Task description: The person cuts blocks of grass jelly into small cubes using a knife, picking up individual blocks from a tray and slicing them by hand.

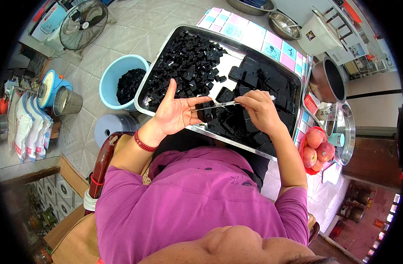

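My left hand [175,114] is palm up with the thumb raised, a small block of black jelly [206,115] lying at its fingers. In my right hand [259,109] is a thin knife [218,105], pinched near its handle. The blade spans from that hand across the jelly block to my left fingers. Both hands are above a large metal tray [144,111]. Small black jelly cubes [188,62] fill the tray's left part. Larger black jelly slabs [270,85] cover its right part, and a separate piece [225,94] sits between.
A light blue bucket [106,82] with black jelly pieces stands left of the tray, by a blue-grey stool [106,130]. Right of the tray are a red basket of apples [317,150], a metal pot [321,77] and a steel basin [349,132]. A fan [84,24] stands farther back.
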The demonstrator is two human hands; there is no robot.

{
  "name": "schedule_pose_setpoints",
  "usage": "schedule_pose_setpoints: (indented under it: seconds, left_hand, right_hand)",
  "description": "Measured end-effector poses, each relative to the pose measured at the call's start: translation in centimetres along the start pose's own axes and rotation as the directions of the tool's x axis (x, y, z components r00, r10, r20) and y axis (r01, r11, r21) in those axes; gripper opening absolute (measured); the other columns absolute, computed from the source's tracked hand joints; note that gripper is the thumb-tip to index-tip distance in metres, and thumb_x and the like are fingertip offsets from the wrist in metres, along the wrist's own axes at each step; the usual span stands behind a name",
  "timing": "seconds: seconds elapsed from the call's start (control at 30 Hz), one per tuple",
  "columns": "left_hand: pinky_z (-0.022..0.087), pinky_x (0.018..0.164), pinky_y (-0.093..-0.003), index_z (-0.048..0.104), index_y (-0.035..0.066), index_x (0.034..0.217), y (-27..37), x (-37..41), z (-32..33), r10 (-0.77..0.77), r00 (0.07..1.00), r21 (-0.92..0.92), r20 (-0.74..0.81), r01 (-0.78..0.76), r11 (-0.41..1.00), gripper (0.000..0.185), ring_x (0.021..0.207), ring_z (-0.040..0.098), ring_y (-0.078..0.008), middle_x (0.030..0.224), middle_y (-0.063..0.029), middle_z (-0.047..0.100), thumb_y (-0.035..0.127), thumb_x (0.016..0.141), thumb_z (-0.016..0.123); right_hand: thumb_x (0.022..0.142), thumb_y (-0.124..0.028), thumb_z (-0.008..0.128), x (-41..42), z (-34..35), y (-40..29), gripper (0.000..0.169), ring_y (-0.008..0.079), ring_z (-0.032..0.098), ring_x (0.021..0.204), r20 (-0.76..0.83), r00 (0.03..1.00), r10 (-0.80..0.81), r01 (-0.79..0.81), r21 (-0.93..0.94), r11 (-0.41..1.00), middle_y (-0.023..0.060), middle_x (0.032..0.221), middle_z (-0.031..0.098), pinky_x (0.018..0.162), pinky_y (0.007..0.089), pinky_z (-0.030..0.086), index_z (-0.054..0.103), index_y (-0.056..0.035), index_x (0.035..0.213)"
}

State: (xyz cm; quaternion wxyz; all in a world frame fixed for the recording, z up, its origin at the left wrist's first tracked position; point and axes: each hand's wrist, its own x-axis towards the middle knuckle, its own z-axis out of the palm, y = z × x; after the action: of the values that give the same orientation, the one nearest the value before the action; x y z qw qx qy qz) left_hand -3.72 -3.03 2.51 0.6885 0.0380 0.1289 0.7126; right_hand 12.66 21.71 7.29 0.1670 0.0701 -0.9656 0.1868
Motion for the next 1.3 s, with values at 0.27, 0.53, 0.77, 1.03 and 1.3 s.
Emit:
schedule_pose_setpoints:
  seconds: [0.27,0.53,0.77,1.03,1.3]
  left_hand:
    - [0.046,0.104,-0.0478,0.032,-0.014,0.143,0.2,0.1,-0.6,0.093,0.993,-0.096,0.072,-0.086,0.992,0.113,0.121,0.057,-0.0363,0.144,-0.0282,0.044,0.083,0.086,0.020]
    - [0.046,0.104,-0.0506,0.026,-0.015,0.144,0.4,-0.1,-1.0,0.089,0.993,-0.110,0.071,-0.081,0.991,0.111,0.119,0.059,-0.0364,0.148,-0.0321,0.035,0.081,0.088,0.025]
    - [0.044,0.106,-0.0506,0.026,-0.014,0.145,-0.2,-0.2,0.5,0.075,0.997,-0.010,-0.031,-0.075,0.997,0.111,0.127,0.052,-0.0378,0.149,-0.0312,0.034,0.081,0.087,0.025]
    - [0.050,0.100,-0.0446,0.034,-0.009,0.144,0.5,-0.2,-0.9,0.180,0.983,-0.065,0.047,-0.176,0.982,0.107,0.122,0.057,-0.0340,0.148,-0.0249,0.041,0.081,0.088,0.022]
    - [0.039,0.108,-0.0340,0.049,-0.004,0.138,1.4,2.7,-1.9,0.741,0.652,0.984,0.160,-0.169,-0.063,0.055,0.128,0.051,-0.0228,0.143,-0.0158,0.051,0.032,0.098,0.059]
  right_hand:
    - [0.089,-0.005,0.060,-0.3,2.2,-0.4,0.019,0.0309,0.060,0.080,-0.115,0.946,0.303,-0.299,0.052,0.953,0.0091,0.089,0.062,0.071,0.0396,0.046,0.067,-0.0076,0.106]
    - [0.086,-0.004,0.062,-0.1,-0.1,-0.1,0.021,0.0246,0.058,0.083,-0.066,0.998,0.012,-0.008,0.057,0.998,0.0041,0.087,0.062,0.075,0.0369,0.041,0.069,-0.0132,0.104]
    - [0.081,-0.003,0.064,0.0,0.0,0.0,0.026,0.0224,0.057,0.084,0.008,0.999,-0.044,0.045,-0.037,0.998,0.0015,0.089,0.062,0.078,0.0355,0.040,0.069,-0.0133,0.104]
    - [0.091,-0.008,0.059,-0.3,2.9,-0.4,0.017,0.0334,0.062,0.084,-0.117,0.959,0.257,-0.241,0.133,0.961,0.0113,0.092,0.063,0.072,0.0417,0.047,0.065,-0.0067,0.107]
    - [0.097,-0.012,0.056,-1.5,1.4,0.6,0.025,0.0146,0.059,0.069,-0.046,0.827,0.561,-0.496,0.409,0.766,0.0075,0.086,0.065,0.066,0.0285,0.048,0.060,0.0005,0.118]
